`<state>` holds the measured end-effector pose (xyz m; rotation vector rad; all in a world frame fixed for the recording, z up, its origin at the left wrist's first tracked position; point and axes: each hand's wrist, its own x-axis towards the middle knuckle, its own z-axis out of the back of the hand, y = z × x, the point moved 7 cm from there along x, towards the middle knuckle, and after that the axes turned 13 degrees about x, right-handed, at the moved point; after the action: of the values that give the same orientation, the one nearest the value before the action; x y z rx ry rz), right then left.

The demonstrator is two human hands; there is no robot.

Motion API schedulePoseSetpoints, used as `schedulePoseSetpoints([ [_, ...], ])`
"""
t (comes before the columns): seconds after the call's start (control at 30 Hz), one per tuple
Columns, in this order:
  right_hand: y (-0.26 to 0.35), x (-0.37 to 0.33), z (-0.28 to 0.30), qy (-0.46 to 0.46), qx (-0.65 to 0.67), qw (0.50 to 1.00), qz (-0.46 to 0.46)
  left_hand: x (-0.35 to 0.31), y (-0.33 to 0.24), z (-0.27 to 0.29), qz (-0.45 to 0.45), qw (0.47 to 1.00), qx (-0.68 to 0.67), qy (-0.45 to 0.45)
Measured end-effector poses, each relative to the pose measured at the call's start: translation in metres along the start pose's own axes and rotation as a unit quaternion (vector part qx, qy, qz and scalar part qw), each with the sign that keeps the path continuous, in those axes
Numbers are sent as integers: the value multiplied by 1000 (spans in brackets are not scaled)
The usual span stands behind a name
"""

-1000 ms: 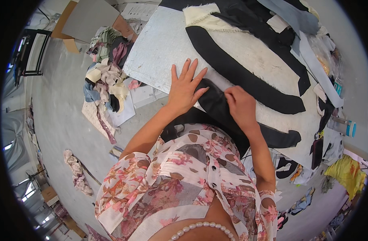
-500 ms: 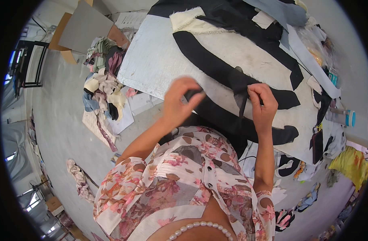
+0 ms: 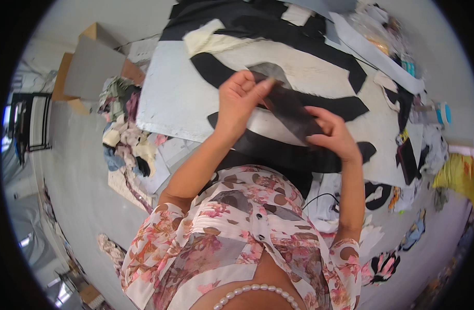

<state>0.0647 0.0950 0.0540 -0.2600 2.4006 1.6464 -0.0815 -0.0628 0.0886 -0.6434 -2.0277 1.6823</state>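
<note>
A sheer dark fabric strip (image 3: pixel 290 114) is stretched between my hands above the table. My left hand (image 3: pixel 242 97) pinches its upper left end between thumb and fingers, and a loose translucent flap rises past the fingertips. At the lower right end, my right hand (image 3: pixel 334 133) grips the strip between thumb and fingers. Beneath it lie curved black fabric pieces: one long band (image 3: pixel 340 107) across the middle and another (image 3: pixel 278 151) along the near edge. Part of both bands is hidden by my hands and the strip.
The pale table (image 3: pixel 167 93) carries black cloth (image 3: pixel 247 28) and a cream scrap (image 3: pixel 203 39) at its far side. A dark phone-like object (image 3: pixel 406 161) and a blue-lidded container (image 3: pixel 437 113) are at the right. Fabric scraps (image 3: pixel 125 142) pile up left of the table, near a cardboard box (image 3: pixel 89 67).
My left hand has moved up and to the right and now holds the strip's other end. My right hand has lowered slightly. The strip, hanging before, is now spread between them.
</note>
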Motion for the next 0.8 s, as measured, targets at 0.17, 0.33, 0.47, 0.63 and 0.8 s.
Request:
schedulePoseSetpoints([
  [0.17,47,-104,129,-201,-230,952,-17,24,13,-43,39,997,-57,-27],
  [0.33,120,-161,140,-369,-290,879,85,34,17,-78,50,994,-96,21],
  [0.47,118,-137,116,-332,-268,900,88,34,27,-33,78,995,-57,-8],
  [0.63,51,-66,60,-187,-188,964,36,30,37,64,74,990,70,-94],
  [0.8,18,-6,35,-149,-151,977,10,21,35,137,114,966,155,-175],
])
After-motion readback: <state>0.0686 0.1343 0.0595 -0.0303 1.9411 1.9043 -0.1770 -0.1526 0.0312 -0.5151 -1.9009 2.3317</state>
